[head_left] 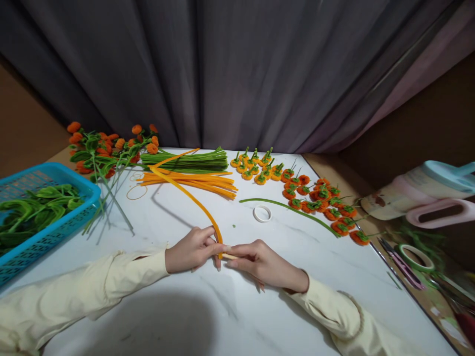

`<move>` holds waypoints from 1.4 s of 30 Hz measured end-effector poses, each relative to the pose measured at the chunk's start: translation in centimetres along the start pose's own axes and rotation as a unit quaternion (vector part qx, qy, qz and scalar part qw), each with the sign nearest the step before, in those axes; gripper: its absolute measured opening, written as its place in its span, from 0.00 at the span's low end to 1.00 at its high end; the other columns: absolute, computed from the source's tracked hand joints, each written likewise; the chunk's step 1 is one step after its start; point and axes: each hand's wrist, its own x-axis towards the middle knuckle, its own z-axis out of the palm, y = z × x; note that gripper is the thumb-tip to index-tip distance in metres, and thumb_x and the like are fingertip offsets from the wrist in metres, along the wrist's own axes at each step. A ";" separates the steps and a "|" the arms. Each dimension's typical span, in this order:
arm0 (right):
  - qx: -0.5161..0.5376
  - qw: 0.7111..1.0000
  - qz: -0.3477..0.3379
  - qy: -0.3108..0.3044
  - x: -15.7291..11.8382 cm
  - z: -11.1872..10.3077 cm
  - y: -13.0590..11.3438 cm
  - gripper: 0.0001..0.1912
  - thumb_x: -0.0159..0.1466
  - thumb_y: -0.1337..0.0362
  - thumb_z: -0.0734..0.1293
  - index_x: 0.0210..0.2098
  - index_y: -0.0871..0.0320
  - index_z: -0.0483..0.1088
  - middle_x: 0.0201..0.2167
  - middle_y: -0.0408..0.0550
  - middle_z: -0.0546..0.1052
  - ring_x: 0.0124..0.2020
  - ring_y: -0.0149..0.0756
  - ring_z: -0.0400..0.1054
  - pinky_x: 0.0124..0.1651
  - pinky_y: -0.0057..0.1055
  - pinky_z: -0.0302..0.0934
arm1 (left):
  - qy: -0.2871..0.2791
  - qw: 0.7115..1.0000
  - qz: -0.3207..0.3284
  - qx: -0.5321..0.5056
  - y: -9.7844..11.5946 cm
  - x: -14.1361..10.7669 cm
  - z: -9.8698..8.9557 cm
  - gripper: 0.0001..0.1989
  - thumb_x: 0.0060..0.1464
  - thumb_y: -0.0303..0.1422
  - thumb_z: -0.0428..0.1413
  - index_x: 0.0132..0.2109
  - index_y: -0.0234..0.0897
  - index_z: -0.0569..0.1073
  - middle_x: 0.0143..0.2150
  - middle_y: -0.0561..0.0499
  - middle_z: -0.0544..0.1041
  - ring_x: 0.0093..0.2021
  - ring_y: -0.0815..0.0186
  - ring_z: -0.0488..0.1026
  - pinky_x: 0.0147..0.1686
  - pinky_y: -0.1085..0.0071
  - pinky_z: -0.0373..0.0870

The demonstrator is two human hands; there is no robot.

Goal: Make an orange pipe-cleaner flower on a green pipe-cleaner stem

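Note:
My left hand (196,249) pinches a long yellow-orange pipe cleaner (196,201) near its lower end. From there it arcs up and away to the left, where it bends sharply over the bundles. Against it, my right hand (265,264) is closed on a thin pale stick (230,256), whose tip meets the pipe cleaner between my fingertips. How far it is wound around the stick is hard to see. Beyond my hands lie a bundle of orange pipe cleaners (208,184) and a bundle of green pipe cleaners (193,161).
Small yellow pumpkins (260,178) and orange pumpkins (319,193) stand back right, near a white ring (262,213) and a green pipe cleaner (289,207). Orange-topped stems (107,148) and a blue basket (48,237) of green leaves are left; a tumbler (419,190), cutter (406,272) and tape (415,258) right.

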 end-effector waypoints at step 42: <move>-0.469 0.803 -0.317 0.187 -0.1 2.4 1.2 0.14 0.67 0.72 0.53 0.48 0.66 0.65 0.35 0.53 0.74 0.32 0.34 0.68 0.28 0.27 0.63 | 0.065 0.998 -0.002 -0.003 0.0 -0.4 1.4 0.15 0.57 0.44 0.50 0.33 0.39 0.57 0.13 0.61 0.66 0.09 0.74 0.60 0.11 0.80 0.56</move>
